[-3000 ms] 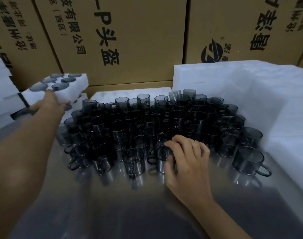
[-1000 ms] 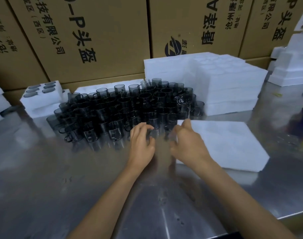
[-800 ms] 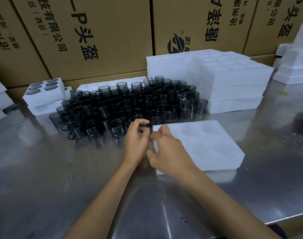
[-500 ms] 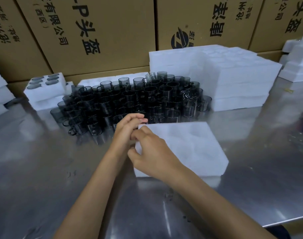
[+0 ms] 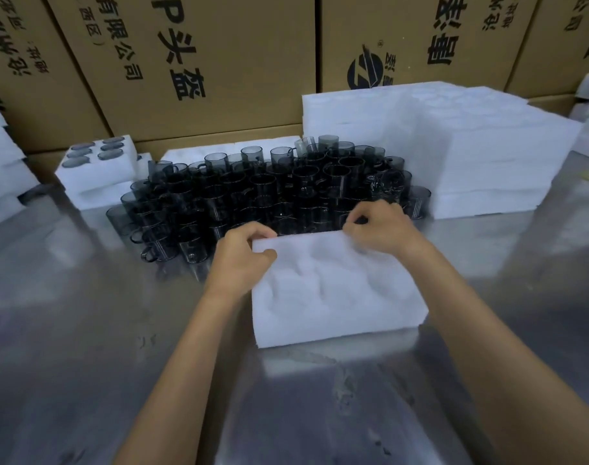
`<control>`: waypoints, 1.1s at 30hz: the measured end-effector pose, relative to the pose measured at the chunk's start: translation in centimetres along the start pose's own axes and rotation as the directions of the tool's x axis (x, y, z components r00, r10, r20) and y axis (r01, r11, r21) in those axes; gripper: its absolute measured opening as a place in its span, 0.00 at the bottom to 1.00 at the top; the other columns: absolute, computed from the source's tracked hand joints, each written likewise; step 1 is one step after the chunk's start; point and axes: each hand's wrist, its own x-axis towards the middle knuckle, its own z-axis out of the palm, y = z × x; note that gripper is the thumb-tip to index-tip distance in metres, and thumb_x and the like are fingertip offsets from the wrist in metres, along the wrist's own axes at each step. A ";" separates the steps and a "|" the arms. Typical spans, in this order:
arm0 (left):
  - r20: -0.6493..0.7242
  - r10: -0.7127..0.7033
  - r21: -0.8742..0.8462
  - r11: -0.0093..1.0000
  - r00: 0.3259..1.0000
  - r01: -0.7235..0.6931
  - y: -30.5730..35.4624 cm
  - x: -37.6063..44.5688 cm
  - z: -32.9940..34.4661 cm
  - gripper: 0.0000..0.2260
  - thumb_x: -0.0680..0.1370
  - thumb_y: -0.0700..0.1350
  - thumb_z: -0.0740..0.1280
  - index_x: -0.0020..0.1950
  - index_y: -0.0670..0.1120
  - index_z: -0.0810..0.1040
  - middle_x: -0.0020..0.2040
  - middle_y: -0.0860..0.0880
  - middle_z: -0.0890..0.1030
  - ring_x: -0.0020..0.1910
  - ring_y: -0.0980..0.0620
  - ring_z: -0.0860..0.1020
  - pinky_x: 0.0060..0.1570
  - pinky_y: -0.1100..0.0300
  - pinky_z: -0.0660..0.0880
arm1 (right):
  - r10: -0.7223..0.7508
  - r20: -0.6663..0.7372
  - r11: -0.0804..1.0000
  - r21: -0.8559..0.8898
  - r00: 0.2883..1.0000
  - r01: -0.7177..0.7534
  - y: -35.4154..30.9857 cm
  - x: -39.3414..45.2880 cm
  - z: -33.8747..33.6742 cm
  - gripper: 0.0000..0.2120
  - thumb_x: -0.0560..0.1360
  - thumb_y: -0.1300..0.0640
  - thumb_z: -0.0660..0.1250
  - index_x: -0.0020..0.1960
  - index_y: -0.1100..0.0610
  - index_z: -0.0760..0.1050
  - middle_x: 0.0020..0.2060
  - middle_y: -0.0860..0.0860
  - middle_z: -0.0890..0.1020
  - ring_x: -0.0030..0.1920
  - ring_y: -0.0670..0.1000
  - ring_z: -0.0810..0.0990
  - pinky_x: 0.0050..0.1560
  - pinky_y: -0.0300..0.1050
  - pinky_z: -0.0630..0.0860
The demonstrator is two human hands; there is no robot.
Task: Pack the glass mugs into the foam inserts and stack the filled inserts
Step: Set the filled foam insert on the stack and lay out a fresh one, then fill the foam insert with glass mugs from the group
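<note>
A white foam insert (image 5: 333, 293) with empty round pockets lies on the steel table in front of me. My left hand (image 5: 242, 260) grips its far left corner, thumb on top. My right hand (image 5: 380, 228) pinches its far right edge. Just beyond the insert stands a dense cluster of smoky glass mugs (image 5: 269, 189). At the back left a filled insert (image 5: 95, 162) with mugs in its pockets rests on another foam block.
A tall stack of empty foam inserts (image 5: 470, 146) stands at the right behind the mugs. More foam pieces (image 5: 1, 169) lie at the far left. Printed cardboard boxes (image 5: 192, 62) wall off the back. The steel table (image 5: 85, 364) reaches toward me.
The foam insert has slid left to sit in front of me. My hands, close together at its left corner half a second ago, have spread to its two far corners.
</note>
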 end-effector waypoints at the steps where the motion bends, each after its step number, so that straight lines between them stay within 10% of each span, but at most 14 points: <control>1: 0.000 -0.012 0.034 0.999 1.000 0.012 0.0 -0.1 -0.1 0.11 0.73 0.37 0.68 0.50 0.53 0.82 0.46 0.56 0.81 0.41 0.58 0.79 0.36 0.64 0.73 | 0.042 0.059 0.993 0.107 0.997 -0.048 0.4 0.7 0.0 0.11 0.76 0.51 0.66 0.52 0.56 0.82 0.55 0.53 0.82 0.66 0.57 0.73 0.68 0.51 0.70; 6: 0.046 -0.048 0.101 0.994 0.998 0.043 0.2 -0.3 -0.4 0.10 0.73 0.37 0.68 0.48 0.52 0.82 0.46 0.54 0.81 0.43 0.50 0.81 0.43 0.52 0.79 | 0.164 0.173 0.896 0.386 0.971 -0.220 1.4 2.5 0.6 0.15 0.77 0.56 0.67 0.50 0.70 0.77 0.43 0.59 0.79 0.47 0.56 0.81 0.49 0.46 0.75; 10: -0.102 -0.092 0.119 0.987 0.991 0.104 -0.2 -0.1 -1.0 0.10 0.73 0.37 0.66 0.47 0.51 0.83 0.45 0.55 0.82 0.40 0.56 0.79 0.34 0.62 0.72 | 0.219 0.084 0.929 0.286 0.972 -0.234 1.5 3.0 0.4 0.17 0.75 0.55 0.66 0.30 0.57 0.67 0.27 0.52 0.71 0.30 0.53 0.70 0.39 0.44 0.69; 14: -0.190 -0.118 0.068 0.989 0.975 0.133 -0.7 0.1 -1.3 0.12 0.75 0.37 0.66 0.54 0.49 0.84 0.52 0.54 0.83 0.43 0.61 0.78 0.37 0.64 0.72 | 0.201 -0.119 0.973 0.136 0.972 -0.185 2.2 2.1 0.4 0.16 0.75 0.53 0.63 0.30 0.56 0.72 0.31 0.54 0.79 0.41 0.59 0.79 0.44 0.46 0.72; 18: -0.204 -0.114 0.004 0.993 0.972 0.117 -0.5 0.0 -0.4 0.13 0.75 0.37 0.67 0.57 0.48 0.84 0.56 0.54 0.82 0.53 0.55 0.79 0.45 0.65 0.72 | 0.102 -0.401 0.983 0.184 0.910 -0.029 2.4 0.8 0.9 0.13 0.76 0.57 0.62 0.54 0.52 0.84 0.49 0.54 0.86 0.55 0.59 0.81 0.54 0.48 0.74; 21: -0.199 -0.093 -0.025 0.996 0.976 0.090 -0.4 0.0 0.4 0.12 0.75 0.37 0.69 0.55 0.48 0.85 0.57 0.53 0.78 0.59 0.51 0.76 0.52 0.63 0.73 | 0.073 -0.554 0.941 0.314 0.829 0.127 1.4 0.0 0.3 0.16 0.75 0.57 0.62 0.59 0.50 0.83 0.44 0.49 0.85 0.50 0.53 0.82 0.56 0.49 0.77; 28: -0.265 0.017 -0.180 0.981 0.964 -0.067 1.3 -0.4 -1.0 0.08 0.77 0.40 0.71 0.54 0.49 0.84 0.51 0.48 0.76 0.45 0.57 0.74 0.45 0.71 0.70 | -0.228 -0.517 0.814 0.363 0.825 0.453 -2.6 -2.7 1.7 0.20 0.71 0.63 0.57 0.53 0.54 0.84 0.52 0.46 0.85 0.52 0.48 0.83 0.57 0.49 0.79; 33: 0.078 0.192 -0.300 0.940 0.978 -0.160 4.3 -1.8 -0.2 0.22 0.76 0.30 0.66 0.65 0.50 0.79 0.59 0.48 0.77 0.54 0.58 0.78 0.56 0.57 0.77 | -0.407 -0.465 0.822 0.188 0.786 0.537 -2.4 -3.8 4.0 0.22 0.72 0.66 0.54 0.57 0.55 0.82 0.60 0.44 0.81 0.60 0.51 0.78 0.58 0.45 0.75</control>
